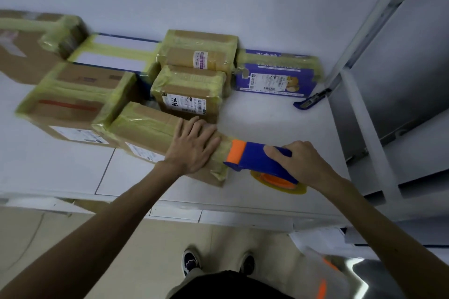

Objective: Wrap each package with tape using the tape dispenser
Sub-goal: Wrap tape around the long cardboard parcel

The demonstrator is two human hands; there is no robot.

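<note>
A long brown cardboard package (pixel 148 128) banded with yellowish tape lies at the front of the white table (pixel 267 119). My left hand (pixel 193 144) presses flat on its right end, fingers spread. My right hand (pixel 300 161) grips the blue and orange tape dispenser (pixel 257 158), whose orange front edge sits against the package's right end. The tape roll (pixel 279 181) shows beneath the dispenser.
Several taped packages stand behind: a labelled brown box (pixel 187 91), another (pixel 199 52) behind it, a purple box (pixel 277 73) at right, a large box (pixel 70 102) at left. A blue cutter (pixel 312 99) lies by a metal shelf frame (pixel 364 94). The table edge runs just below my forearms.
</note>
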